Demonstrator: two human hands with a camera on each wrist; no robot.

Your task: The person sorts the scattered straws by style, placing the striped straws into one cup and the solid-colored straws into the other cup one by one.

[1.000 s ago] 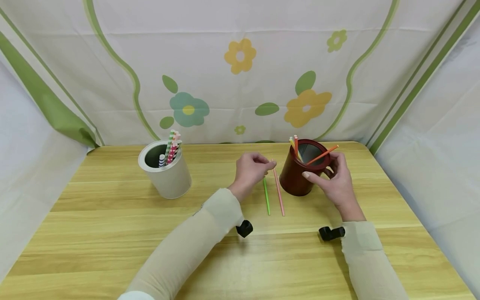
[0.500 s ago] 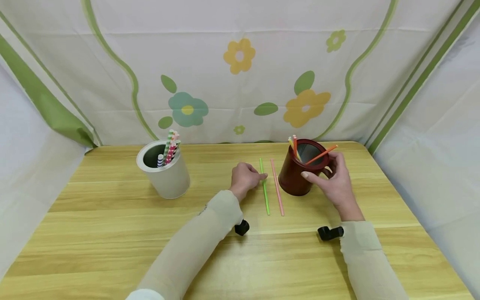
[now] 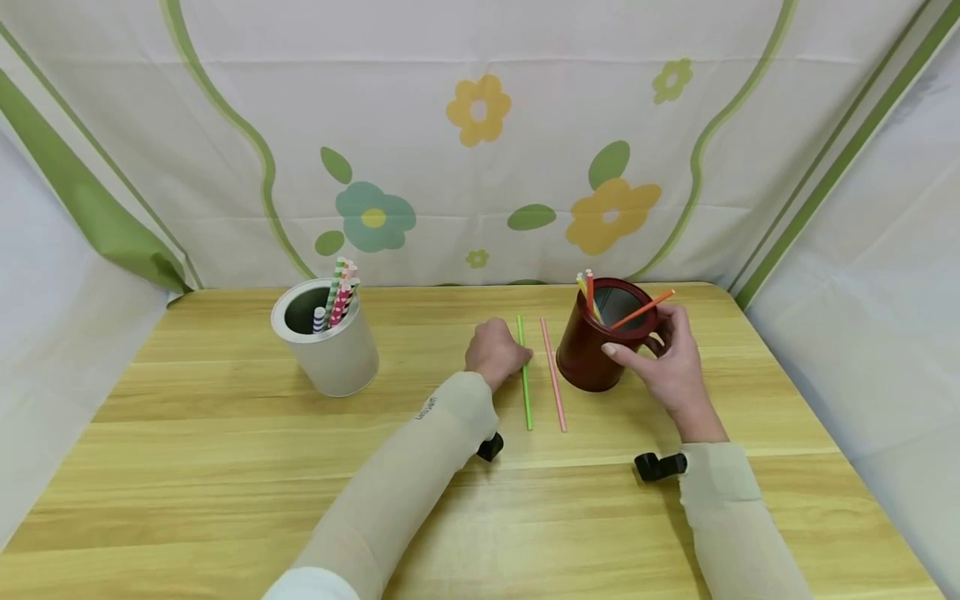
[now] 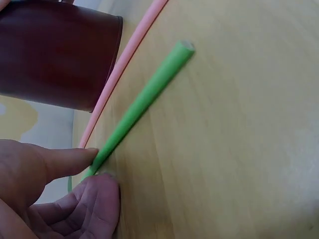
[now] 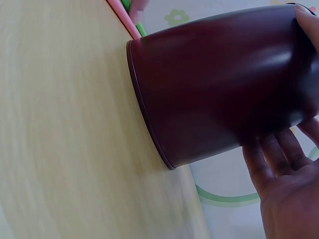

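Observation:
In the head view, my left hand is at the green straw, which lies on the table. The left wrist view shows my thumb and curled fingers pinching this green straw near its far end. Just right of it lies a pink straw, roughly parallel. My right hand holds the dark red cup by its right side, thumb near the rim. Behind the cup, fingers show in the right wrist view. An orange straw leans across the rim, and several other straws stand at the left inside.
To the left stands a white cup with several patterned straws in it. A floral curtain hangs behind the wooden table, and white fabric closes both sides.
My left hand has moved from the pink straw's upper end down and left to the green straw. The green straw has shifted slightly left. My right hand stays on the cup.

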